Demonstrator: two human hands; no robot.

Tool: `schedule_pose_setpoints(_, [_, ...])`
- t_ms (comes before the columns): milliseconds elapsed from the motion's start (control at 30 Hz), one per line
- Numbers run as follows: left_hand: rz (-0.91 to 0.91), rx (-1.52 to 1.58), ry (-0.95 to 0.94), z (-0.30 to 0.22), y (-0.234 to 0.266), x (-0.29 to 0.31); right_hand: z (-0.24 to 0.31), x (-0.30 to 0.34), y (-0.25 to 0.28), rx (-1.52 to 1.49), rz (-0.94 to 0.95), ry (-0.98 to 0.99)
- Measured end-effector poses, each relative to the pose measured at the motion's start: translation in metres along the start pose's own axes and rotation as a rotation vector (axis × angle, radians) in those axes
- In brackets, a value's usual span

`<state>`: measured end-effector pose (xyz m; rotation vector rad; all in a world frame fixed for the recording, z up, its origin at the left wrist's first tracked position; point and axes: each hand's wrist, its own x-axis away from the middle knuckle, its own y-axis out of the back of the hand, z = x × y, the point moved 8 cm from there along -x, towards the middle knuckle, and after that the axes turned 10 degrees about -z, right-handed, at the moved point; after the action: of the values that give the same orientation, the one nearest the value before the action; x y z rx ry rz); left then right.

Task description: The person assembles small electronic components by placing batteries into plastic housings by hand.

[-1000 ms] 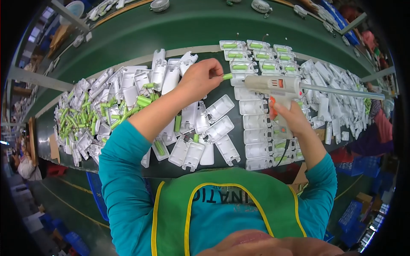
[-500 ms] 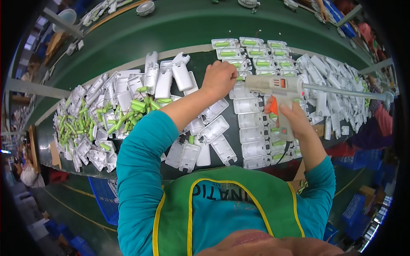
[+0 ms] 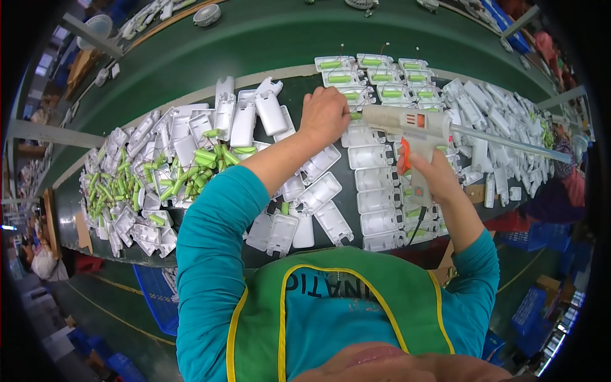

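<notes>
A light-grey hot glue gun (image 3: 417, 124) is in my right hand (image 3: 436, 175), which wraps its handle below the orange trigger (image 3: 403, 156). Its nozzle points left, toward the fingertips of my left hand (image 3: 326, 116). A clear glue stick (image 3: 509, 141) sticks out of its back end. My left hand is closed with curled fingers at the left edge of the rows, beside a white plastic casing (image 3: 359, 135); what the fingertips pinch is hidden. Beyond, several casings hold green cylindrical batteries (image 3: 339, 79) with thin wires. Nearer me runs a column of white casings (image 3: 375, 200) without visible batteries.
To the left lies a heap of white casings and wired green batteries (image 3: 108, 191). Loose casings (image 3: 318, 191) lie under my left forearm. Another casing pile (image 3: 503, 121) spreads at the right. Small fans (image 3: 207, 15) sit on the green belt (image 3: 267, 41) behind. A black cord (image 3: 417, 226) hangs from the gun.
The glue gun has tilted, its glue stick end dropping toward me. My left hand has shifted slightly left and away from me. The fans on the far belt have moved left.
</notes>
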<state>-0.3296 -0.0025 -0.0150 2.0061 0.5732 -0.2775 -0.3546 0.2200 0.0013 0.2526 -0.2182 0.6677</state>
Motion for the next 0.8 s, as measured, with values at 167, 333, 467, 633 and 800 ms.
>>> schedule_pose_setpoints(167, [-0.015, -0.014, -0.012, -0.002, 0.001, 0.001, 0.001, -0.002, -0.002, 0.02, -0.002, -0.018])
schedule_pose_setpoints(333, [-0.003, -0.035, -0.016, 0.0, -0.002, 0.001, 0.0, 0.001, -0.001, -0.012, -0.044, -0.032])
schedule_pose_setpoints(467, [0.001, -0.043, -0.017, 0.0, -0.002, 0.0, 0.002, 0.008, 0.003, -0.026, -0.015, -0.016])
schedule_pose_setpoints(633, [0.003, -0.028, -0.023, 0.002, -0.003, -0.001, 0.0, 0.012, 0.003, -0.021, -0.051, -0.049])
schedule_pose_setpoints(800, [0.007, -0.032, -0.031, 0.0, -0.004, -0.002, -0.004, 0.003, 0.006, 0.012, -0.096, -0.051])
